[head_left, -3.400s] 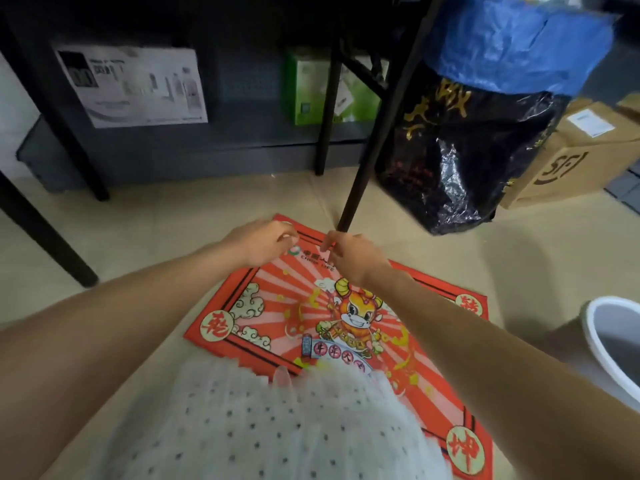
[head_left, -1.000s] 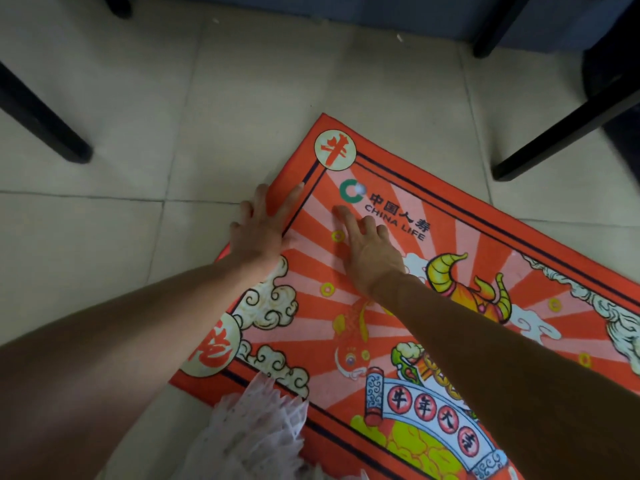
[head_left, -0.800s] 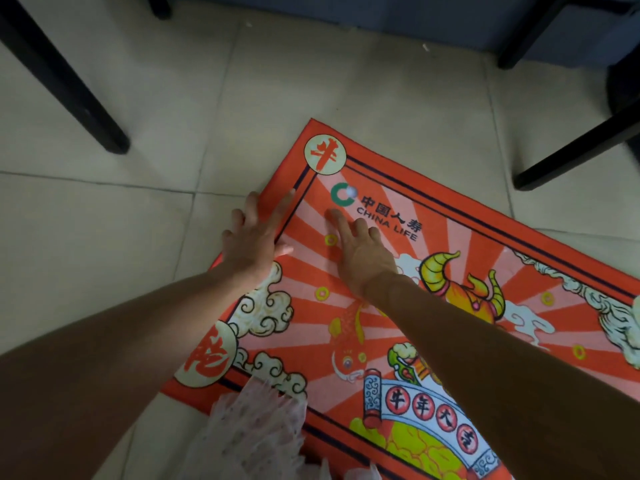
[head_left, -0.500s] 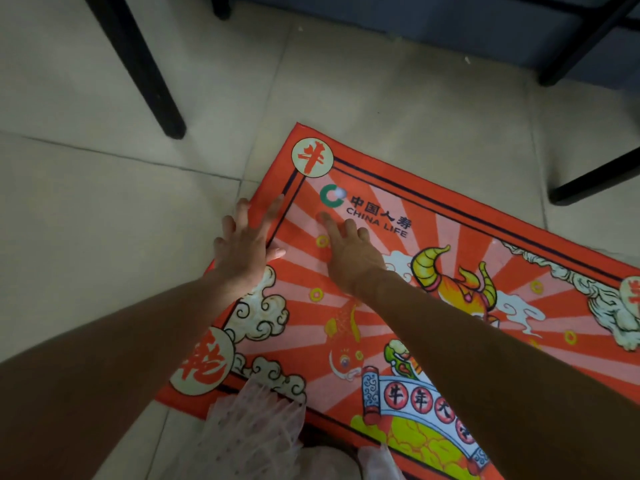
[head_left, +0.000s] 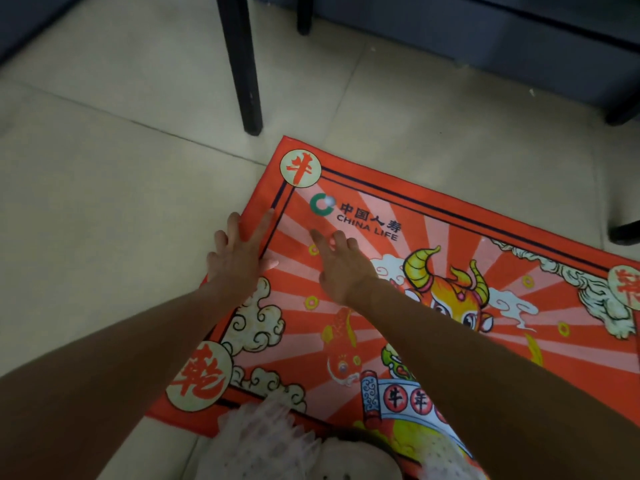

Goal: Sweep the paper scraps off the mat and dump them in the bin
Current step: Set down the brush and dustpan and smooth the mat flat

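A red mat (head_left: pixel 450 258) printed with sunburst rays, clouds, a horned cartoon ox and the words "CHINA LIFE" lay flat on the pale tiled floor (head_left: pixel 104 202), its far left corner pointing toward a black furniture leg (head_left: pixel 244 64) that stood just beyond it. The left hand (head_left: pixel 239 258) was spread, palm down, on the mat's left border, its fingers fanned out so that the outer ones reached over the edge toward the tile while the thumb pointed right onto the rays. The right hand (head_left: pixel 341 268) lay just to the right of it, also open and palm down, fingers (head_left: pixel 317 239) loosely apart and aimed at the green logo near the far left corner; the two hands were close together but not touching. A small pale speck (head_left: pixel 329 201) sat on that green logo, a little beyond the right hand's fingertips (whether it was a paper scrap or a glare spot could not be told). Both bare forearms ran in from the near edge of the view. A white dotted garment (head_left: pixel 273 441) covered part of the mat's near edge. Dark grey furniture (head_left: pixel 485 36) lined the far side, and a second black leg (head_left: pixel 625 232) touched the floor at the far right, beside the mat.
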`<action>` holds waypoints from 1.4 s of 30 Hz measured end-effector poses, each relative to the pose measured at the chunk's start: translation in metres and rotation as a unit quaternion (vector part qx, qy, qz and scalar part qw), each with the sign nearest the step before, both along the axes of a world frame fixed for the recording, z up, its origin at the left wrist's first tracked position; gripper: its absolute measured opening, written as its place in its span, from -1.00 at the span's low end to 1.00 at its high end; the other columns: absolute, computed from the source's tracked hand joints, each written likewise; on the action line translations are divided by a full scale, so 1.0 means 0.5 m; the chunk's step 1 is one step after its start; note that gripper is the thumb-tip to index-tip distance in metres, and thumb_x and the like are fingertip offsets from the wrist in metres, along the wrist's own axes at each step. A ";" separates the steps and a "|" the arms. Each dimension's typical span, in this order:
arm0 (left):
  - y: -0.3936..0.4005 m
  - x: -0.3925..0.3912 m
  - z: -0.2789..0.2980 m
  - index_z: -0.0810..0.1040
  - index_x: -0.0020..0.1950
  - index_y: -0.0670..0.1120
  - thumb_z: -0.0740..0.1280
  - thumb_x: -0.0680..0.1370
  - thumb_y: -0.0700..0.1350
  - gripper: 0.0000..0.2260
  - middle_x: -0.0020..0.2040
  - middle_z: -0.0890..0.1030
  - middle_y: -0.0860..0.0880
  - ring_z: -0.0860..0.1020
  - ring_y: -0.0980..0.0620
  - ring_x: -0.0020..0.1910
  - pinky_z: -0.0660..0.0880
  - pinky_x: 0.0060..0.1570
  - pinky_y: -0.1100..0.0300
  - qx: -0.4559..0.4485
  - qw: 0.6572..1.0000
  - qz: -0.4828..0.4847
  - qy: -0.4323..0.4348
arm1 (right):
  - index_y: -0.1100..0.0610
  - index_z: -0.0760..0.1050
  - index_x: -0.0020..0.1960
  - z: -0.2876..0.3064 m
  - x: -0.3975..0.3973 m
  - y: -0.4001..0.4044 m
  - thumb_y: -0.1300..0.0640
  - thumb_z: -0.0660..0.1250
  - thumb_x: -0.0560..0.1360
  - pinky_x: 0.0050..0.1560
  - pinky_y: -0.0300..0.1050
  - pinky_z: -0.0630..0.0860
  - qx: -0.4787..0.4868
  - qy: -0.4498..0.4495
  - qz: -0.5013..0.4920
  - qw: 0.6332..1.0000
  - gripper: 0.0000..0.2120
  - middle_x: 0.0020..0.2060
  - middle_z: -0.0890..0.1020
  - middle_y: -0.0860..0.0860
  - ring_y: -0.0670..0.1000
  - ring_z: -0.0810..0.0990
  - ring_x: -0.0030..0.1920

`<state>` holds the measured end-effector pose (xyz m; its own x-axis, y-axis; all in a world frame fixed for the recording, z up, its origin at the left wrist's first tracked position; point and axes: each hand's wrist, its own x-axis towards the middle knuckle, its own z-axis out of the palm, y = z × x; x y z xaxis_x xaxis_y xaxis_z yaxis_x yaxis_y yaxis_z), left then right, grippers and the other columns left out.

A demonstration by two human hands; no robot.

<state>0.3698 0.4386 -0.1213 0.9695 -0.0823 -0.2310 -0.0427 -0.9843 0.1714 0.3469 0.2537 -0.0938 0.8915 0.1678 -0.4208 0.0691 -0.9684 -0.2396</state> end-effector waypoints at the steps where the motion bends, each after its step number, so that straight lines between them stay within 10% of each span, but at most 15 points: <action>1: 0.011 -0.001 0.000 -0.18 0.54 0.29 0.33 0.53 0.16 -0.21 0.46 0.05 -0.15 0.29 -0.21 0.26 0.48 0.08 -0.15 0.000 1.000 0.007 0.003 | -0.01 -0.16 0.57 0.000 0.000 0.007 0.21 0.27 0.49 0.27 0.10 0.43 0.003 0.001 0.010 1.000 -0.18 0.44 0.11 0.17 0.22 0.20 0.38; 22: 0.078 0.017 0.014 -0.15 0.53 0.32 0.24 0.61 0.04 -0.33 0.46 0.01 -0.12 0.24 -0.23 0.30 0.38 0.17 -0.24 0.051 0.995 0.053 0.066 | -0.02 -0.13 0.58 0.013 0.020 0.047 0.24 0.22 0.55 0.46 0.06 0.16 0.057 0.054 0.052 0.995 -0.25 0.55 -0.04 0.09 0.15 -0.02 0.54; 36: 0.060 0.032 0.022 -0.15 0.51 0.34 0.19 0.63 0.03 -0.38 0.44 0.01 -0.09 0.19 -0.23 0.32 0.29 0.20 -0.34 0.077 0.990 0.069 0.100 | -0.01 -0.09 0.57 0.007 0.023 0.001 0.24 0.22 0.55 0.36 0.13 0.32 0.078 0.048 0.050 0.995 -0.27 0.55 0.02 0.02 0.10 0.06 0.52; 42: 0.017 0.043 0.002 -0.08 0.57 0.19 0.11 0.63 0.13 -0.44 0.58 -0.03 -0.08 -0.06 -0.16 0.56 0.07 0.43 -0.26 0.072 0.995 -0.051 0.044 | 0.00 -0.08 0.57 -0.003 0.024 -0.049 0.20 0.21 0.56 0.40 0.15 0.28 0.067 0.029 0.020 0.997 -0.31 0.54 0.05 0.02 0.14 0.06 0.52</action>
<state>0.3912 0.4471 -0.1202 0.9333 -0.1399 -0.3307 -0.1358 -0.9901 0.0358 0.3587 0.2294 -0.0955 0.8572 0.2619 -0.4434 0.0900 -0.9240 -0.3717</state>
